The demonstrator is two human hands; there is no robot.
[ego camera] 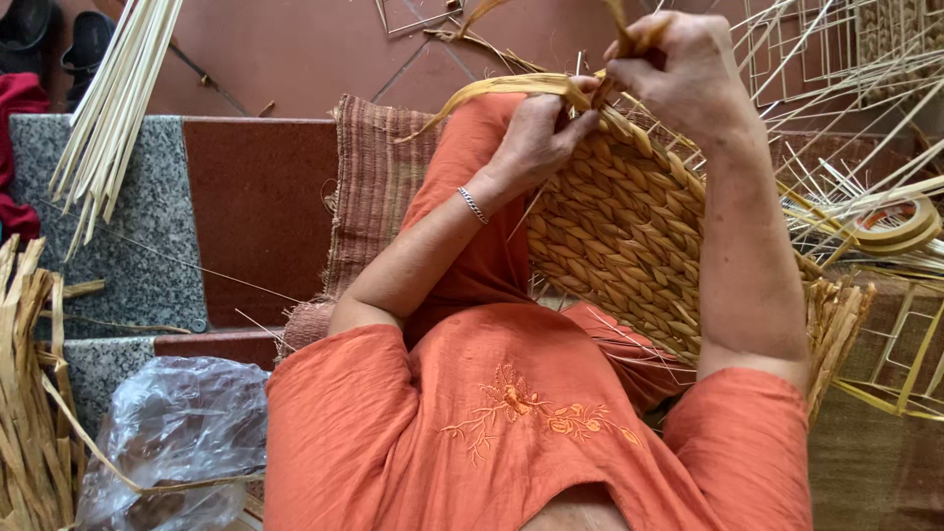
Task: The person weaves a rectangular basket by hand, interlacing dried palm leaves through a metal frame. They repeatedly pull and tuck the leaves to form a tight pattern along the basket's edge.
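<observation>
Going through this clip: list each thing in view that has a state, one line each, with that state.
Woven basket panel: partly woven, resting on the lap, tilted.
Loose strand: bent over the panel's top edge, pinched by the left hand.
Right hand: closed on a strand at the panel's top.
Tape roll: lying flat among the wire frames.
Plastic bag: crumpled on the floor.
Cane bundle: loose, leaning.

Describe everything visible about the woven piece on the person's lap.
The woven basket panel is tan and golden, made of plaited dried-fibre strands in tight diagonal rows. It looks unfinished: loose strands stick out at its upper edge and a frayed fringe hangs at its lower right. It leans tilted across the orange-clad lap. The left hand presses its upper left edge; the right hand pinches strands above its top. A flat loose strand runs leftward from there.
</observation>
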